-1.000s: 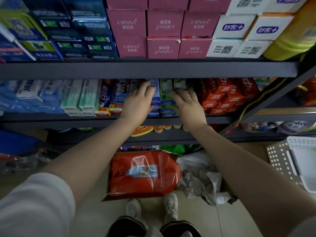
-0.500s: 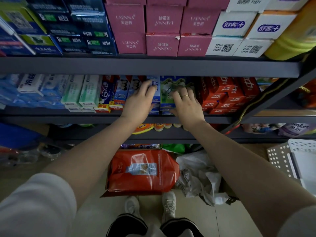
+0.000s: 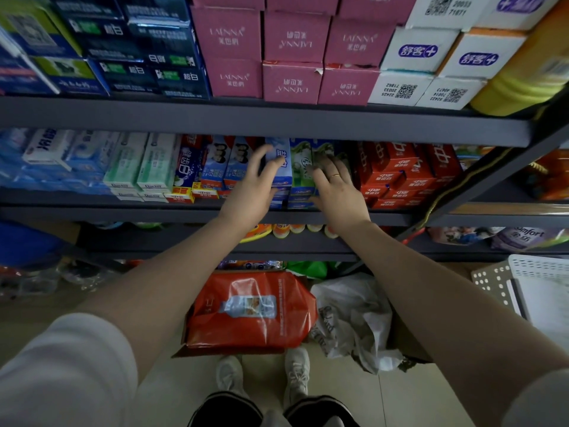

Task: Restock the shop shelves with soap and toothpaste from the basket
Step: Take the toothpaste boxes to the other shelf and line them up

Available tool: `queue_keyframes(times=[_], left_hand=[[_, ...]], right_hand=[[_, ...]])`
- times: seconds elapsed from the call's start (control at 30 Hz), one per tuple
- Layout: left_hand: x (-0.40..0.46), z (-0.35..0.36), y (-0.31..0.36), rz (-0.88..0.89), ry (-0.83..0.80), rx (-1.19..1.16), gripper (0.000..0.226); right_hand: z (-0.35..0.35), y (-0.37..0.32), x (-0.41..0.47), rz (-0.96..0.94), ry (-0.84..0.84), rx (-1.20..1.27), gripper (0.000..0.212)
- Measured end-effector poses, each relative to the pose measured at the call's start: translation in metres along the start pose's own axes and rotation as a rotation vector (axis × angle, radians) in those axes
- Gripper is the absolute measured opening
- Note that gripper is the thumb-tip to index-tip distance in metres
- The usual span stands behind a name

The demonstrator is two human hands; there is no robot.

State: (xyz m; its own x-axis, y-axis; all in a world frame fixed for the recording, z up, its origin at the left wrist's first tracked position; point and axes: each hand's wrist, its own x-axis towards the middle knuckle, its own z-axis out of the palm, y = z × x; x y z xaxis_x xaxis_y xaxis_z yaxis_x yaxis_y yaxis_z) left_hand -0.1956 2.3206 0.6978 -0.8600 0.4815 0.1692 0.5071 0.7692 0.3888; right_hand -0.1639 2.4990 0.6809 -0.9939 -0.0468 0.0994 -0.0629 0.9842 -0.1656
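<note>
On the middle shelf (image 3: 123, 211), rows of toothpaste boxes stand on end. My left hand (image 3: 251, 189) reaches in, its thumb and fingers lying against a blue toothpaste box (image 3: 281, 172) in the centre row. My right hand (image 3: 337, 192), with a ring on one finger, lies with straight fingers on the green toothpaste boxes (image 3: 301, 167) just right of it. Neither hand lifts a box. The white perforated basket (image 3: 492, 285) sits low at the right edge, and its contents are not visible.
Red toothpaste boxes (image 3: 409, 171) fill the shelf to the right, pale green and blue ones (image 3: 138, 161) the left. Pink boxes (image 3: 292, 57) and white boxes (image 3: 431, 57) crowd the upper shelf. An orange refill bag (image 3: 252, 309) and a crumpled plastic bag (image 3: 351, 318) lie on the floor by my shoes.
Both hands stay on the same toothpaste boxes. My right hand's fingers have slid slightly deeper over the green boxes, which have shifted a little.
</note>
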Motion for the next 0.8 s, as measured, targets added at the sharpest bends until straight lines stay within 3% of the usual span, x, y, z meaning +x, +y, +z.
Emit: queue_keyframes(times=[0.2,0.33,0.47,0.63,0.8], left_hand=[[0.000,0.001,-0.004,0.009,0.022,-0.075,0.059],[-0.008,0.015,-0.014,-0.216,0.000,-0.392,0.087],[-0.007,0.021,-0.011,-0.323,-0.048,-0.391,0.061],[-0.006,0.026,-0.007,-0.360,0.062,-0.351,0.046],[-0.008,0.024,-0.011,-0.320,0.097,-0.301,0.037]], right_hand=[[-0.011,0.002,0.004,-0.004,-0.057,0.066,0.058],[-0.016,0.008,-0.008,0.115,-0.047,0.216,0.075],[-0.013,0.006,-0.018,0.112,-0.123,0.135,0.073],[-0.013,-0.007,-0.006,-0.035,0.059,-0.064,0.065],[-0.013,-0.015,0.009,-0.098,0.019,-0.147,0.059]])
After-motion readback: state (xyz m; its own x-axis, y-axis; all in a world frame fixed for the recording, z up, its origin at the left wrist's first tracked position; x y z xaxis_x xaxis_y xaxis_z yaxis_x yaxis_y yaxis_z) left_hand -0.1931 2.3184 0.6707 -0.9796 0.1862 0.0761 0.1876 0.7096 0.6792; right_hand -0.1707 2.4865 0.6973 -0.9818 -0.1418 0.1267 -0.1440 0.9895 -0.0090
